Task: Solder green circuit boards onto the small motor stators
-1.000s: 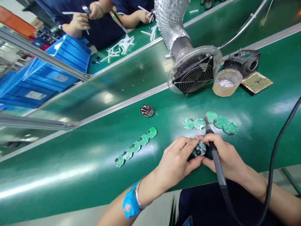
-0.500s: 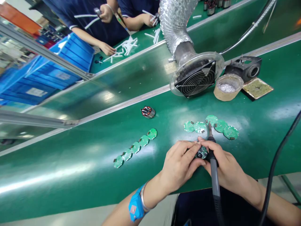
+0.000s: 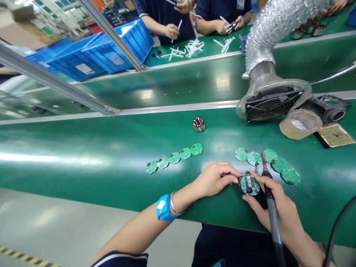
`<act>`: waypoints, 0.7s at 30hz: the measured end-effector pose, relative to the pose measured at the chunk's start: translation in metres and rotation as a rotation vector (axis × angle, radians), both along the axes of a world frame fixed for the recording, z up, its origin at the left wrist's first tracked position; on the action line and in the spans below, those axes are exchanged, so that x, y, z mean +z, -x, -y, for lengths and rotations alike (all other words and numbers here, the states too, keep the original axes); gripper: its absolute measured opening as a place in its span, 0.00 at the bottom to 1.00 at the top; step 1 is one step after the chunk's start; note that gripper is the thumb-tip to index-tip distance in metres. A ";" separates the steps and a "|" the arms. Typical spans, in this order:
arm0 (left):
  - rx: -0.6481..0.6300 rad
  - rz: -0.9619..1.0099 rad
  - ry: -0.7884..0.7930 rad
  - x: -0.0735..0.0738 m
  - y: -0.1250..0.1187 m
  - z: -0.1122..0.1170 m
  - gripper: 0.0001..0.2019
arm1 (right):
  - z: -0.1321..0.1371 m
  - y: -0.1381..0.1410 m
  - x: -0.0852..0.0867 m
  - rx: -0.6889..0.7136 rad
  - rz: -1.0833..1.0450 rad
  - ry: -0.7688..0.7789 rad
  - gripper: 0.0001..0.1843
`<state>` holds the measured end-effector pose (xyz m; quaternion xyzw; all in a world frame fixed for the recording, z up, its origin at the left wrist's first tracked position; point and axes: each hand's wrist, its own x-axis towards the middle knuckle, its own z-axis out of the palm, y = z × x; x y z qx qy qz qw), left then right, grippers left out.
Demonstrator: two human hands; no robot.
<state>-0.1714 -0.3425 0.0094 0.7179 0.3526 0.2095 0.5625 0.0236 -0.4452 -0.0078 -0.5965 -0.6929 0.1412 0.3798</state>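
Note:
In front of me is a round green circuit board (image 3: pixel 249 184) with dark components on its upper face; a dark part shows under its rim. My left hand (image 3: pixel 215 180) is closed, thumb and fingertips pinched at the board's left edge. A soldering iron (image 3: pixel 273 218) lies along my right hand (image 3: pixel 283 207), which grips it, tip pointing away from me. That hand's thumb and forefinger also curve around the board's right side. Beyond the iron's tip, several green boards (image 3: pixel 279 165) lie in a row. Another row of green boards (image 3: pixel 174 158) lies to the left.
A motor stator (image 3: pixel 199 124) stands behind the left row. Over the bench hangs a fume extractor (image 3: pixel 274 105) with a silver duct. Beside it are a round tub (image 3: pixel 300 124) and a sponge tray (image 3: pixel 336 135). Co-workers handle white strips (image 3: pixel 194 47) across the partition.
My view has swung, shifting the scene. My hands have parted somewhat, uncovering the board's top face. The left hand has drawn back to its left edge; the iron stays in my right hand.

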 end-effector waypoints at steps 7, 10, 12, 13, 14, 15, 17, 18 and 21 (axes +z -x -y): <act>0.109 0.020 0.548 0.008 -0.019 0.003 0.10 | 0.001 -0.001 -0.001 -0.039 0.057 0.003 0.22; 0.229 0.032 0.603 0.009 -0.022 0.014 0.08 | 0.001 -0.001 0.002 -0.052 0.039 0.029 0.24; 0.310 0.048 0.458 0.007 -0.021 0.023 0.06 | 0.001 -0.001 0.005 -0.062 0.025 0.047 0.24; 0.335 0.053 0.323 0.005 -0.020 0.027 0.06 | 0.001 -0.001 0.006 -0.067 0.026 0.053 0.25; 0.346 0.057 0.155 0.003 -0.019 0.032 0.06 | 0.001 -0.001 0.008 -0.073 0.031 0.057 0.25; 0.342 0.059 -0.023 0.000 -0.018 0.036 0.08 | 0.000 -0.001 0.009 -0.078 0.039 0.056 0.26; 0.312 0.050 -0.323 -0.004 -0.016 0.043 0.11 | 0.000 -0.001 0.011 -0.083 0.060 0.061 0.26; 0.301 0.049 -0.407 -0.005 -0.016 0.046 0.13 | 0.000 -0.001 0.011 -0.086 0.069 0.067 0.26; 0.318 0.106 -0.329 -0.006 -0.018 0.052 0.17 | 0.000 -0.001 0.012 -0.096 0.085 0.085 0.26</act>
